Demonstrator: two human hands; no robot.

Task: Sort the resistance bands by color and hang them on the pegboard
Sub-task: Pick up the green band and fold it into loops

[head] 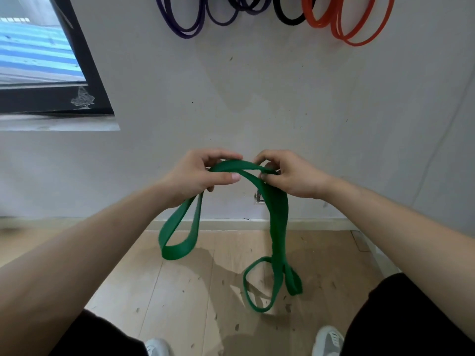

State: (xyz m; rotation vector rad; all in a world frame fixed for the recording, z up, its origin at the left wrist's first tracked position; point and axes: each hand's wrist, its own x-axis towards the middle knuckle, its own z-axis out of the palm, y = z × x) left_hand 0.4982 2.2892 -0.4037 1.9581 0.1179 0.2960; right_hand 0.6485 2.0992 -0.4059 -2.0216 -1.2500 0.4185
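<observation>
Green resistance bands point(279, 214) hang bunched between both hands in front of the wall. My left hand point(198, 176) grips them at the left, with one loop point(177, 237) dangling below it. My right hand point(290, 176) pinches the bunch at the right, and longer loops drop from it toward the floor. High on the wall hang purple bands point(185, 24), a black band point(288, 18) and orange-red bands point(357, 29). Their pegs lie above the frame's top edge.
A dark-framed window point(84, 73) with its sill is at the left. Below are a pale wooden floor point(180, 291), a baseboard, and a small metal fitting point(259, 197) low on the wall. My legs and white shoes point(329, 343) show at the bottom.
</observation>
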